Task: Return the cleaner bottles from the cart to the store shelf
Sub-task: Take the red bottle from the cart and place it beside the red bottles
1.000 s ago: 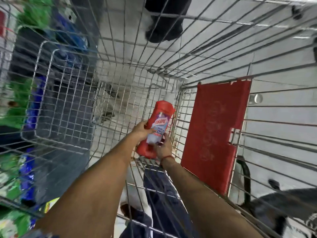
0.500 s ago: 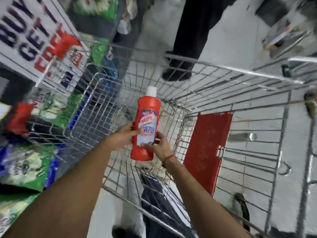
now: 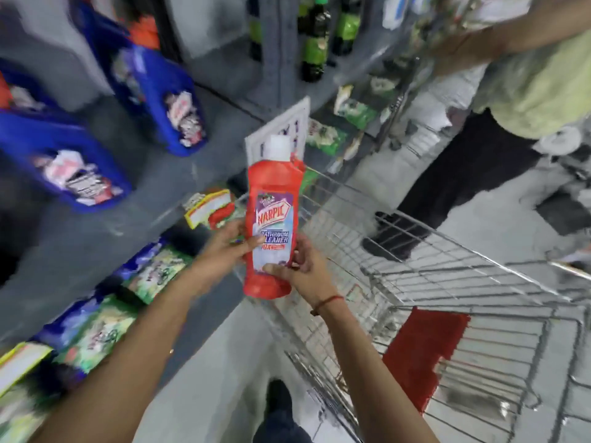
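Note:
A red cleaner bottle [image 3: 271,187] with a white cap and a purple-white label stands upright in both my hands, above the cart's near left corner. My left hand [image 3: 224,247] grips its lower left side. My right hand [image 3: 302,270] holds its lower right side, thumb across the label. The wire cart [image 3: 447,270] is below and to the right. The grey store shelf [image 3: 96,238] runs along the left.
Blue refill bottles [image 3: 153,97] sit on the shelf at upper left, green packets [image 3: 96,330] on the row below. Dark green bottles [image 3: 315,39] stand farther back. Another person [image 3: 479,129] stands by the cart's far end. A red flap [image 3: 425,350] hangs inside the cart.
Both hands have lifted the red bottle up out of the cart basket and toward the left. My view has swung from the cart's inside up to the shelf.

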